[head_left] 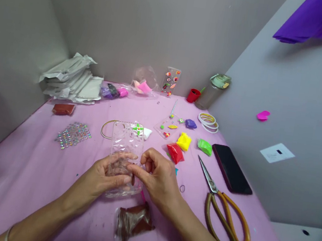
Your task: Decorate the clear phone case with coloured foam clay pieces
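Observation:
A clear phone case stands tilted up in front of me, with a green flower showing near its top. My left hand grips the case by its lower part, fingers behind and thumb in front. My right hand is closed at the case's right side, its thumb and forefinger pinching at a small dark brown piece of clay on the case's lower right. The fingertips partly hide this piece. Just below lies an opened packet of brown clay.
Big scissors and a phone lie to the right. Red, yellow and green clay packets sit beyond my right hand. Rhinestones lie left; white packets and a bottle stand at the back.

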Tool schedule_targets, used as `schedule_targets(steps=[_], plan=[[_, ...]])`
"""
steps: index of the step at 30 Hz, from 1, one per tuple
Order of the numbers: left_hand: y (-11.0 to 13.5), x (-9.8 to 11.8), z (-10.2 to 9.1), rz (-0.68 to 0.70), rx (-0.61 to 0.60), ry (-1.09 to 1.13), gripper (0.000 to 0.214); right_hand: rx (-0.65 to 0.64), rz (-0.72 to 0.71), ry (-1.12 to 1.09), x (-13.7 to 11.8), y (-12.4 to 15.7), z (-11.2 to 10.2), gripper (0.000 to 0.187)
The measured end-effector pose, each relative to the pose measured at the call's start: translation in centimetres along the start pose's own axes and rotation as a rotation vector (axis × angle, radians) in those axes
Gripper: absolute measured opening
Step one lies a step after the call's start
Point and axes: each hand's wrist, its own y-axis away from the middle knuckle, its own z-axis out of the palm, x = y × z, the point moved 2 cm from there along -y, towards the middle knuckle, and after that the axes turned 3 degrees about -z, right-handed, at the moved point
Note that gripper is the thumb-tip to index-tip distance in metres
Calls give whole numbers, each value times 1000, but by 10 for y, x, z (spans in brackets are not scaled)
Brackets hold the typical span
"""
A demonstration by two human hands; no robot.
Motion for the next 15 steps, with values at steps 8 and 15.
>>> schedule_targets(steps=[8, 15], plan=[[0, 3, 1, 28, -3, 38, 46, -19, 118, -417, -4, -5, -7, 36], [2, 7, 3, 53, -24, 56, 43, -203, 178, -571, -1, -9, -9, 34]])
